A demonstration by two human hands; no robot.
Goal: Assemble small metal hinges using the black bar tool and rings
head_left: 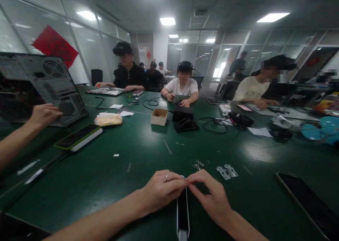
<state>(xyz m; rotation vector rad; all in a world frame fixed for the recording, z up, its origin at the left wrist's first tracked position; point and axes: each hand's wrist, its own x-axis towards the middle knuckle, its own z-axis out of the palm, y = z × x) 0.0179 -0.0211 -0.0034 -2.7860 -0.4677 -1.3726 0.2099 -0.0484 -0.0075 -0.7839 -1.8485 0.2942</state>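
One slim device [182, 212], black-faced and pale-rimmed, sits at the near part of a green worktop [143, 152], its far end beneath the left hand [164, 189] and right hand [212, 193]. The right hand's thumb and forefinger pinch together, meeting the left hand's fingertips; the left's grip cannot be told. Beyond lie silvery plates [225, 173] and several small rings [197, 165]; farther, one open box [159, 120] shows brown inner walls.
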